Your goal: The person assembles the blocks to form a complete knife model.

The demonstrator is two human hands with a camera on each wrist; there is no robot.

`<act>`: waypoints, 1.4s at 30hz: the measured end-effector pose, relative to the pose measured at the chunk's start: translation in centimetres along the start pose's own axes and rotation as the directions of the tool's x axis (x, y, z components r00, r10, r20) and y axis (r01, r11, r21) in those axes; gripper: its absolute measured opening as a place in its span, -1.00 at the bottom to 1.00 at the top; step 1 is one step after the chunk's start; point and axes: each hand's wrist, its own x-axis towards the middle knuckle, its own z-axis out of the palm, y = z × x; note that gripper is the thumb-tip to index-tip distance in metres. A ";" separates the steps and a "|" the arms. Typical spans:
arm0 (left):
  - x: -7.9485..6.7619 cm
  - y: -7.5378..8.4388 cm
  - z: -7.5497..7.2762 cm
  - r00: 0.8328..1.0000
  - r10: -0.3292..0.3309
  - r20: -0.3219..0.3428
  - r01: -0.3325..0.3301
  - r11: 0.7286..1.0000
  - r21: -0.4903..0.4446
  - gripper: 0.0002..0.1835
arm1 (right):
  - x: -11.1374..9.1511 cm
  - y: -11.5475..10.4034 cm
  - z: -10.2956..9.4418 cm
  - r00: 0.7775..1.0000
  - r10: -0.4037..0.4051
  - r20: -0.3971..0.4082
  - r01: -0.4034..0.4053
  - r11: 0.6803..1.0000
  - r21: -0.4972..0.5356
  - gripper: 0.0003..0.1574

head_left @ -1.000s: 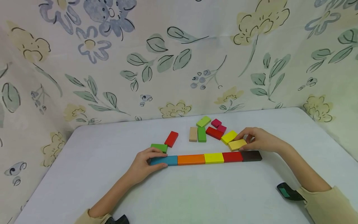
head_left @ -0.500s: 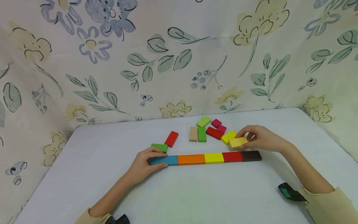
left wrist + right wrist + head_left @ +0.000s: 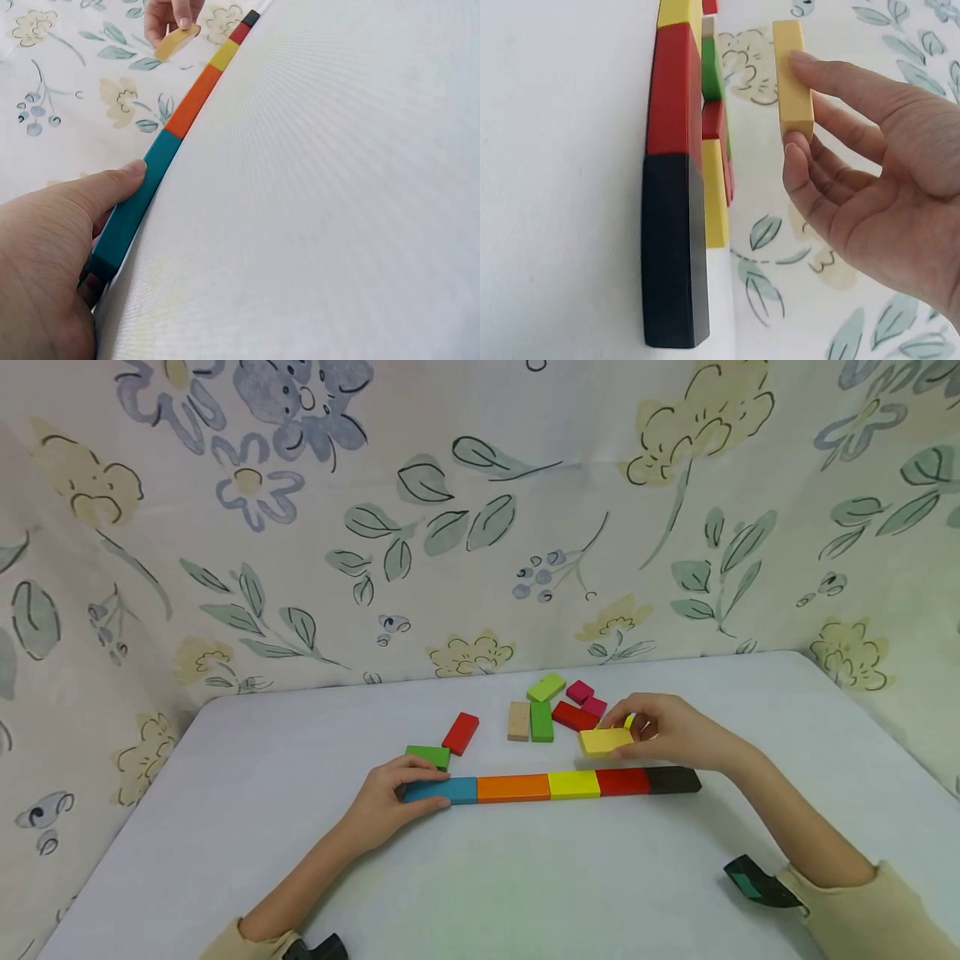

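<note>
My left hand [image 3: 375, 806] holds a blue block [image 3: 456, 790] at the left end of a straight row, thumb on the near side and fingers beyond. An orange block [image 3: 513, 788], a yellow block [image 3: 573, 784], a red block [image 3: 622, 782] and a black block [image 3: 673, 780] continue that row rightward, end to end. Behind it, my right hand [image 3: 678, 735] pinches a pale yellow block [image 3: 603, 742] between thumb and fingers. The right wrist view shows this pale yellow block [image 3: 793, 79] lifted off the table. A bright yellow block [image 3: 715, 195] is mostly hidden behind the right hand in the head view.
Loose blocks lie behind the row: a green block [image 3: 429, 753] by the left fingers, a tilted red block [image 3: 461, 733], a beige block [image 3: 518, 721] beside another green one [image 3: 542, 722], a lime block [image 3: 546, 687], another red block [image 3: 574, 716] and small pink blocks [image 3: 580, 692].
My right hand has lifted the pale yellow block and carried it left, passing in front of the bright yellow block. The left hand and the row stay in place.
</note>
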 end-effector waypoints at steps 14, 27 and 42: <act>0.0 0.1 0.1 1.000 -0.002 0.001 0.002 1.000 -0.012 -0.69 | 0.8 -4.2 3.5 0.997 -0.083 0.011 0.082 0.996 0.036 -0.66; 0.1 0.2 0.2 1.000 -0.006 0.002 0.006 1.000 -0.015 -0.69 | 0.7 -5.4 6.6 0.995 -0.063 0.079 0.059 0.997 0.053 -0.63; 0.0 0.1 0.0 1.000 -0.013 0.000 0.013 1.000 0.003 -0.69 | 0.7 -5.8 9.4 0.978 -0.032 0.208 0.010 0.994 0.108 -0.62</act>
